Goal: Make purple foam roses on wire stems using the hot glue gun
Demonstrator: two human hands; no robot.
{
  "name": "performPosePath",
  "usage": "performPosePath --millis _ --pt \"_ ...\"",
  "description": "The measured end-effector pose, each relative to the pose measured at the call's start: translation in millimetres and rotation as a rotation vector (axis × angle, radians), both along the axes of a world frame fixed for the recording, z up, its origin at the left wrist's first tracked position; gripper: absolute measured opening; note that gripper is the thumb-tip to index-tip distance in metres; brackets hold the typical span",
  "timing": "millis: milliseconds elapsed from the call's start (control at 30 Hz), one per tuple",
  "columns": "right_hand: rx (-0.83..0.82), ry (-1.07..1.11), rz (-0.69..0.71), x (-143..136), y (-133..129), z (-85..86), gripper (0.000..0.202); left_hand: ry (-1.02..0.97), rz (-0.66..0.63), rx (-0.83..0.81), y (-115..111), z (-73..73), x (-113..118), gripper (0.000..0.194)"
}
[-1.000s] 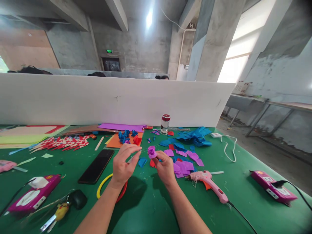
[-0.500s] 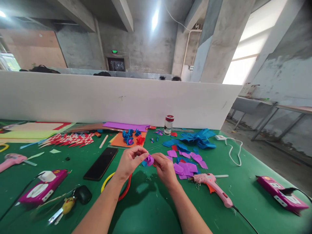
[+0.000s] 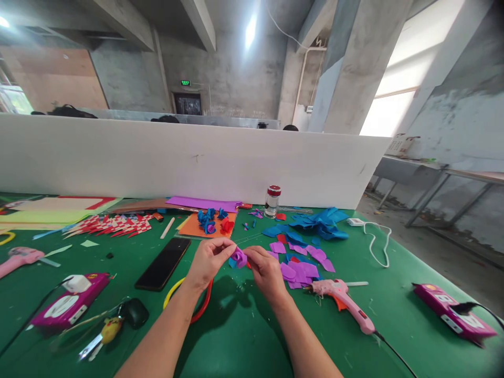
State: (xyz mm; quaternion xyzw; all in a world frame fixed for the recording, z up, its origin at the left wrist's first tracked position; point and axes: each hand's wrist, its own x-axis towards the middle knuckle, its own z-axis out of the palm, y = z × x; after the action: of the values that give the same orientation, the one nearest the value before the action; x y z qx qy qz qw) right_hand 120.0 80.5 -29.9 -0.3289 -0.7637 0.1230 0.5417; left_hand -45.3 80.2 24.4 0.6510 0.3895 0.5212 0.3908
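A small purple crepe paper flower (image 3: 238, 258) with curled petals is held up between my two hands over the table. My left hand (image 3: 210, 261) pinches it from the left with thumb and fingers. On its other side, the fingertips of my right hand (image 3: 266, 269) are closed on the flower's edge. Cut purple paper petals (image 3: 302, 271) lie to the right, close to a pink hot glue gun (image 3: 346, 302). Beyond my hands, finished blue flowers (image 3: 207, 220) and a red flower (image 3: 227, 226) rest on an orange sheet (image 3: 191, 227).
Nearby on the green table (image 3: 244, 346) are a phone (image 3: 163, 263), keys (image 3: 110, 331), scissors handles (image 3: 202, 310), a glass jar (image 3: 272, 202) and blue crepe paper (image 3: 323, 224). Purple power boxes (image 3: 452, 312) with cords sit at both sides. A white partition (image 3: 189, 160) stands behind.
The purple flower has turned so that its rolled centre shows more. Both hands stay in nearly the same place, the left slightly lower.
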Motion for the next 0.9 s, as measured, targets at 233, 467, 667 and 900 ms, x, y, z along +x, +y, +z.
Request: performPosePath --millis 233,467,667,900 --pt "-0.015 -0.028 0.012 1.2 -0.2 0.4 0.031 -0.080 -0.129 -0.160 6.3 -4.9 -5.3 0.019" --pt "-0.028 -0.040 0.032 1.3 -1.2 1.4 0.033 -0.093 -0.166 -0.192 1.7 3.2 -9.0 0.012" --pt "-0.014 -0.098 0.044 1.0 -1.1 -0.3 0.032 -0.082 -0.231 -0.215 2.5 0.5 -10.5 0.012" --pt "0.010 -0.140 0.035 1.1 2.5 -5.5 0.034 -0.042 -0.165 -0.206 1.7 1.5 -8.8 0.007"
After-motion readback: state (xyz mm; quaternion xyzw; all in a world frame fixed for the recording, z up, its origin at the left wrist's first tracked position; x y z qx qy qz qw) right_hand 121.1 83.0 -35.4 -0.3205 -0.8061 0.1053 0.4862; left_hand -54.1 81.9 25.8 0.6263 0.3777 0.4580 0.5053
